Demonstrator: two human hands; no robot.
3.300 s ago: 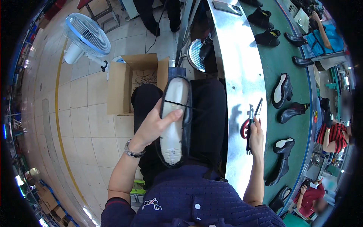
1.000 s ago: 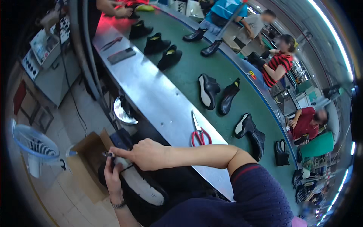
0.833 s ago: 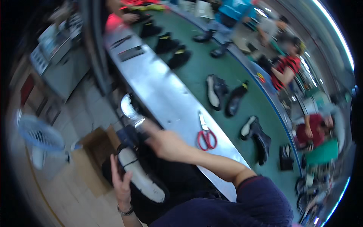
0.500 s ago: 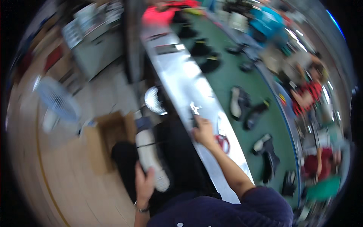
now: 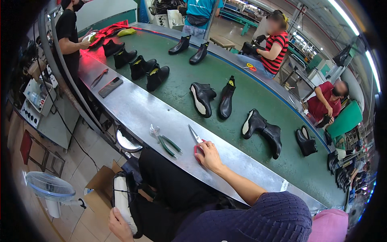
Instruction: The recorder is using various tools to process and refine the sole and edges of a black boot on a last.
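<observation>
A black boot (image 5: 123,203) is tilted across my lap with its pale underside turned up, and a thin dark strand crosses that sole. My left hand (image 5: 119,226) grips it near its lower end, fingers along the edge. On the metal ledge my right hand (image 5: 210,156) has its fingers closed on the red handles of a pair of scissors (image 5: 196,134). The blades point away and lie nearly flat on the ledge. Just left of them rest pliers with green handles (image 5: 165,145), untouched.
A green conveyor belt (image 5: 173,86) beyond the ledge (image 5: 145,109) carries several black boots. A phone (image 5: 110,87) lies farther up the ledge. Beside me stand an open cardboard box (image 5: 94,201) and a fan (image 5: 50,187). Several people work across the belt.
My right hand has left the pliers, now lying on the ledge, and taken the scissors by their handles. My left hand still holds the boot. The view has turned and sharpened.
</observation>
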